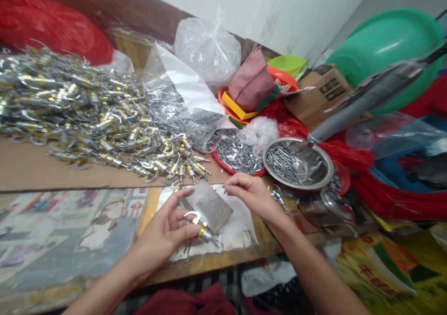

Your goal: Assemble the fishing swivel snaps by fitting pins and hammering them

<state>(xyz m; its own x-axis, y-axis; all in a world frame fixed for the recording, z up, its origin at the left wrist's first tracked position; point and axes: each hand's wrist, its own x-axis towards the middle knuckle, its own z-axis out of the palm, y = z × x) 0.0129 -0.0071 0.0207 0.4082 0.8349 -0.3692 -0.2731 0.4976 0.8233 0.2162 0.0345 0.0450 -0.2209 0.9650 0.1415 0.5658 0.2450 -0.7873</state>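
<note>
A small metal fitting with a silver barrel, a brass-coloured collar and a curved hook (pixel 206 233) sits between the thumb and fingers of my left hand (pixel 171 226). Just beyond it a flat grey metal block (pixel 213 205) lies on a stained white sheet (pixel 240 224). To the right of the block is my right hand (pixel 249 194), thumb and fingertips pinched together; anything between them is too small to make out. Near that wrist lies another small fitting with blue parts (pixel 278 197). A great heap of similar fittings (pixel 87 105) covers brown cardboard at the left.
Behind my right hand stand a red tray of small metal clips (pixel 237 154) and a steel bowl of metal pins (pixel 296 163). A grey handled tool (pixel 366 98) slants over the bowl. Clear plastic bags (pixel 209 49), a cardboard box (pixel 319 96) and a green basin (pixel 387 49) stand farther back.
</note>
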